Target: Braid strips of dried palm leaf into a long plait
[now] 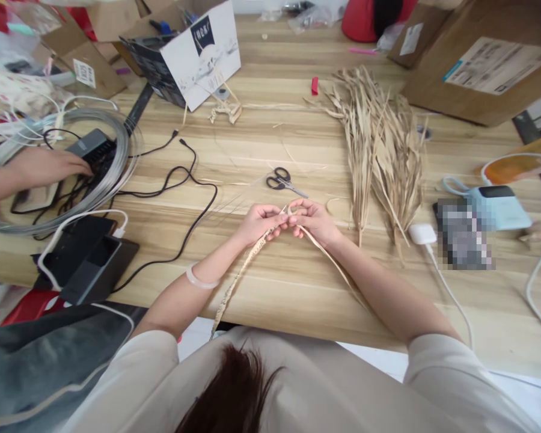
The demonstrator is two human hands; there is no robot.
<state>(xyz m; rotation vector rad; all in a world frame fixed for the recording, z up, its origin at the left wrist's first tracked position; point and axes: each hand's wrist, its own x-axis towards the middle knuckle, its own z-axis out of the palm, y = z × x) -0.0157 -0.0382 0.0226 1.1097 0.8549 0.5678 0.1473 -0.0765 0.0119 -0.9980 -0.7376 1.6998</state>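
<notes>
My left hand (264, 221) is closed around the upper end of a narrow braided straw strip (237, 279), which hangs down past the table's front edge. Close beside it, nearly touching, my right hand (313, 221) pinches a long pale strip of dried leaf (327, 252) that trails toward my right forearm. A small curl of the strip shows between the fingertips of both hands. Just beyond them lie black-handled scissors (283, 179). Farther right, two bundles of dried leaves (365, 138) rest on the wooden table (261, 294).
Another person's hand (54, 168) reaches over a coil of wire (126, 156) at left. Black cables (193, 174) cross the table. A white printed box (202, 60) and a cardboard box (487, 60) stand behind. A pale blue power bank (505, 207) and a blurred-out phone (462, 234) lie right.
</notes>
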